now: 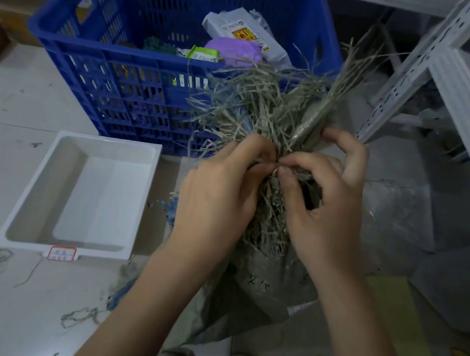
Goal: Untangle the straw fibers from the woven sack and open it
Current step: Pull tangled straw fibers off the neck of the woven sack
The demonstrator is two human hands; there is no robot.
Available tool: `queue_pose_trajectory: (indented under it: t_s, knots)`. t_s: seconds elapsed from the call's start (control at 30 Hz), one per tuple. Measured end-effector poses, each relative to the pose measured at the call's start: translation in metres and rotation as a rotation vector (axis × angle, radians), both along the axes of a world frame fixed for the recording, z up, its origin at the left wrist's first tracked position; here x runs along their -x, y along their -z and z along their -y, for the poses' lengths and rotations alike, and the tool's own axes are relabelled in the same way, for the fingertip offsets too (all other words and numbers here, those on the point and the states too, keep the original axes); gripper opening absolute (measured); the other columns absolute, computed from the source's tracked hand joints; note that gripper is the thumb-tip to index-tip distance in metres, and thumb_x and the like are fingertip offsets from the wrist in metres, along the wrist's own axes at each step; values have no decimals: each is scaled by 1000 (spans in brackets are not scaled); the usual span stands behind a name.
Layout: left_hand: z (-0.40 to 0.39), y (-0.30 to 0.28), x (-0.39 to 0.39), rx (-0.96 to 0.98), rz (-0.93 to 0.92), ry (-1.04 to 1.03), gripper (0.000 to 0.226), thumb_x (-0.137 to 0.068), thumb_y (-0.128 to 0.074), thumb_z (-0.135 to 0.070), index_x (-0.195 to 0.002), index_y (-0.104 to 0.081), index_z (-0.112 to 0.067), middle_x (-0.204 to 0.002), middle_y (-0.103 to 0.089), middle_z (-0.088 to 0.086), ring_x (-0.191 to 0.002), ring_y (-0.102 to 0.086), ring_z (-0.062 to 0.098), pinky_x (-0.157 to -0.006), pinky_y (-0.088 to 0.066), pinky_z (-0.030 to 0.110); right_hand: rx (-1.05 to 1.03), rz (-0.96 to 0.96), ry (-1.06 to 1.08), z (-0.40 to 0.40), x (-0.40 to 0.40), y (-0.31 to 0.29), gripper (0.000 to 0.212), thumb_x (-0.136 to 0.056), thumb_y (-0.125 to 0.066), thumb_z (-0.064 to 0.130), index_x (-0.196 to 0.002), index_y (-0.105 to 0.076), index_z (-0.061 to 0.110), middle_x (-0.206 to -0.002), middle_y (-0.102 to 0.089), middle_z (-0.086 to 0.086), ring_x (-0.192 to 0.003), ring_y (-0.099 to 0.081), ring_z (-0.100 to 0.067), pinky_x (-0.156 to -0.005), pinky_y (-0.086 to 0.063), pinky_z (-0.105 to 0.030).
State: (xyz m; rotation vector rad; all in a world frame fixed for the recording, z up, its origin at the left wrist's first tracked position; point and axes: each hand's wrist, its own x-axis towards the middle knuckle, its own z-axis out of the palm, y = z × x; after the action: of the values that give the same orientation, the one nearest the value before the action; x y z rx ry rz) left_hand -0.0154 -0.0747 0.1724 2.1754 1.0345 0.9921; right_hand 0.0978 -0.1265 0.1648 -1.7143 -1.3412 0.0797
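Note:
A grey woven sack (260, 294) stands in front of me, its neck bunched and tied. A thick tuft of pale straw fibers (261, 103) frays up and out from the neck, with more strands hanging below the knot. My left hand (220, 188) pinches fibers at the knot between thumb and fingertips. My right hand (323, 201) grips the neck from the right, its thumb and forefinger meeting the left hand's fingertips at the knot. The sack's mouth is closed and hidden under the fibers.
A blue slotted crate (101, 49) with packets stands behind the sack. A white shallow tray (29, 210) lies on the floor to the left. A white metal shelf frame (415, 67) rises at the right. Loose strands (81, 316) litter the floor.

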Motion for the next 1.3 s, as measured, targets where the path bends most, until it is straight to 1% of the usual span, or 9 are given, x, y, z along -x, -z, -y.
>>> queue_pose_trajectory:
  t_s: [0.17, 0.33, 0.5, 0.6, 0.77, 0.97, 1.07, 1.17, 1.3]
  knots:
    - [1, 4, 1, 226, 218, 31, 11, -90, -49, -15, -85, -47, -25, -72, -57, -2, -67, -56, 18, -59, -42, 32, -6, -115, -6, 2, 1, 2, 8, -86, -61, 17, -86, -62, 25, -120, -35, 4, -105, -38, 20, -88, -25, 7]
    - [-1, 1, 3, 394, 340, 119, 16, -91, -51, -10, -83, -50, -23, -74, -53, -11, -74, -55, 5, -66, -41, 18, 23, -216, 13, 3, -3, 3, 14, -86, -60, 24, -85, -56, 38, -121, -38, 5, -118, -45, -7, -87, -36, -11]
    - [-3, -3, 6, 316, 255, 164, 5, -90, -57, -23, -94, -59, -24, -83, -63, -12, -81, -62, 1, -72, -53, 28, -6, -81, -24, 3, -4, 2, 13, -86, -62, 17, -87, -59, 29, -121, -36, 4, -105, -31, 32, -88, -29, 6]
    - [-2, 2, 3, 232, 190, 81, 3, -89, -55, -24, -86, -55, -26, -78, -60, -1, -69, -60, 18, -64, -51, 43, 2, -79, -30, 2, -2, 3, 13, -86, -62, 18, -86, -58, 31, -122, -35, 8, -103, -31, 33, -87, -29, 6]
    - [-4, 3, 4, 362, 296, 83, 22, -92, -52, -11, -79, -48, -28, -68, -53, -4, -61, -51, 2, -54, -38, 15, 17, -161, -4, 2, -3, 8, 9, -87, -61, 21, -87, -58, 30, -117, -37, 14, -109, -35, 22, -90, -33, 1]
    - [-3, 0, 6, 544, 418, 139, 16, -97, -44, -14, -82, -43, -20, -59, -33, 13, -49, -27, 20, -45, -22, 24, -13, -250, 19, 3, -10, 9, 8, -87, -61, 20, -88, -58, 27, -111, -39, 21, -105, -40, 25, -88, -32, 4]
    - [-2, 0, 5, 588, 449, 111, 18, -97, -42, -16, -80, -41, -20, -56, -30, 10, -47, -28, 15, -43, -24, 21, -17, -311, 9, 4, -10, 8, 10, -87, -62, 20, -92, -56, 27, -115, -44, 13, -107, -44, 23, -88, -35, 2]
    - [-3, 3, 4, 594, 430, 86, 18, -97, -42, -19, -79, -41, -19, -58, -36, -1, -45, -32, 3, -44, -29, 13, 45, -406, -37, 5, -6, 7, 36, -76, -67, 40, -106, -47, 35, -129, -48, -4, -115, -51, 0, -94, -44, -14]
    - [-2, 7, -2, 598, 413, 107, 18, -97, -42, -17, -79, -42, -19, -66, -42, -3, -51, -40, -3, -51, -35, 8, 85, -155, 39, -2, -1, 14, 75, -63, -82, 34, -125, -45, 14, -133, -41, -11, -106, -40, 4, -84, -28, 10]
